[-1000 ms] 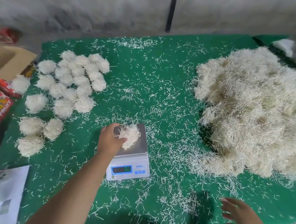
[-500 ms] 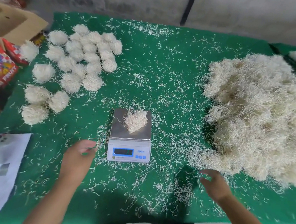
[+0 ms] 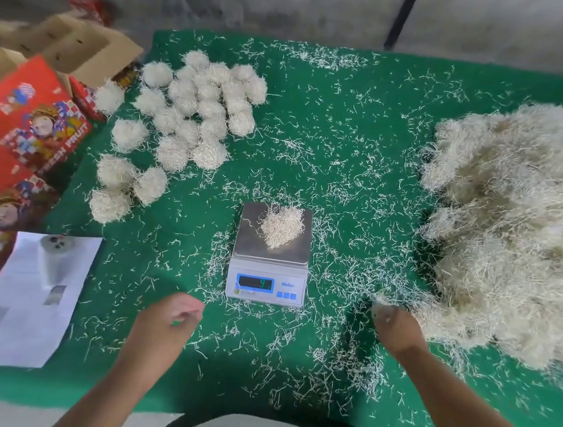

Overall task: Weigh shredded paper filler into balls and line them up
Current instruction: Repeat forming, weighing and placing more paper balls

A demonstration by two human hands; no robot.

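Filler tuft on scale, hands below

Small filler clump (image 3: 282, 226) on scale (image 3: 269, 270) pan; finished balls (image 3: 194, 108) grouped far left; left hand (image 3: 168, 319) loosely curled, holding nothing; right hand (image 3: 396, 327) pinching strands at big pile (image 3: 520, 219) edge.

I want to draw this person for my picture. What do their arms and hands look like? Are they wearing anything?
Both forearms are bare, with no sleeves in view. The left hand and right hand wear no gloves, and no watch, ring or bracelet shows. They are ordinary bare hands.
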